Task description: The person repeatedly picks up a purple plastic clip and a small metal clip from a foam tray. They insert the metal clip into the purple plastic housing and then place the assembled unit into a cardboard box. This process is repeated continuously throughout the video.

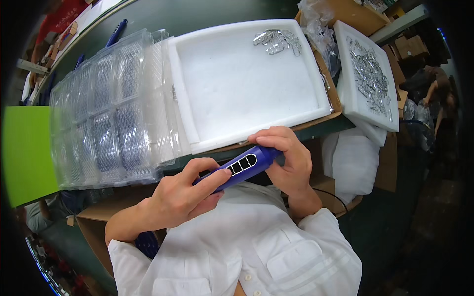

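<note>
Blue plastic handle (pixel 244 166) sat gripped between your left hand (pixel 180 197) and right hand (pixel 286 160) at the table edge, fingers closed; fitting step underway, next likely needing a metal clip (pixel 277 40) from the foam tray (pixel 247 84)

Bright even light, fisheye bending, dark rim

A single head-worn fisheye camera looks steeply down over the wearer's white shirt (pixel 237 246) at close range, facing a dark green table (pixel 207 15) ahead. Forearms enter from the lower edge, with the left hand (pixel 180 197) and right hand (pixel 289 158) near the centre. Straight edges of the white foam tray (pixel 247 79) bow toward the rim, and the corners fall black.
</note>
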`<state>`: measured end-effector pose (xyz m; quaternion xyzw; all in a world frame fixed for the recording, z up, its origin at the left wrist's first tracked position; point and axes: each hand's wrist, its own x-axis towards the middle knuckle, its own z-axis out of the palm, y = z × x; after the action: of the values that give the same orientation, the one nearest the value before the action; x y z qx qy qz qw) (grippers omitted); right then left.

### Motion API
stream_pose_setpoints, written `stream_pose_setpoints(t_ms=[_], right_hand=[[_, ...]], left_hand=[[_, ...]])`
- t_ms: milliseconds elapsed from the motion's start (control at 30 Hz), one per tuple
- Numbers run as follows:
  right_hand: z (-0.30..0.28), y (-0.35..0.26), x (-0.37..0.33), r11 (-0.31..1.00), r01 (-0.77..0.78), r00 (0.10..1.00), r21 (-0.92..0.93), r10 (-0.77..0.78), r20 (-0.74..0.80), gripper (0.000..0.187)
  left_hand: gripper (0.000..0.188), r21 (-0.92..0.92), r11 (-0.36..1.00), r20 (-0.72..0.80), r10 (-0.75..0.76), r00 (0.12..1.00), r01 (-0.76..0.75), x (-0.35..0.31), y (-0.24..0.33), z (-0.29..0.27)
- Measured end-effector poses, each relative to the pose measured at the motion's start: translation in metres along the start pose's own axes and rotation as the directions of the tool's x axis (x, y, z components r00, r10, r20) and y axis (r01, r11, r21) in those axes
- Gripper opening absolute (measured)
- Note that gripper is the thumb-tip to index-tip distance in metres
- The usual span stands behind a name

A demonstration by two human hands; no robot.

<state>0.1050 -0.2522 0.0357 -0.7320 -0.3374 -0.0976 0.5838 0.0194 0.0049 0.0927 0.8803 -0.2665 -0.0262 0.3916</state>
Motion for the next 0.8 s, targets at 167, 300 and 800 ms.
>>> stream_pose_setpoints(t_ms=[167,300,800], right_hand=[[-0.009,-0.006,0.012,0.991,-0.11,0.986,-0.072,0.1,-0.132,0.059],[-0.035,0.01,0.015,0.969,-0.198,0.967,-0.146,0.168,-0.192,0.063],[-0.09,0.088,0.136,0.712,0.122,0.991,-0.691,-0.129,0.042,0.025]], left_hand=[[0.047,-0.016,0.999,-0.044,-0.051,0.998,0.051,0.038,-0.016,-0.037],[0.037,-0.021,0.959,-0.357,-0.27,0.894,0.282,0.124,-0.087,-0.093],[0.045,0.464,0.724,-0.815,0.122,0.567,0.511,-0.018,-0.14,-0.167]])
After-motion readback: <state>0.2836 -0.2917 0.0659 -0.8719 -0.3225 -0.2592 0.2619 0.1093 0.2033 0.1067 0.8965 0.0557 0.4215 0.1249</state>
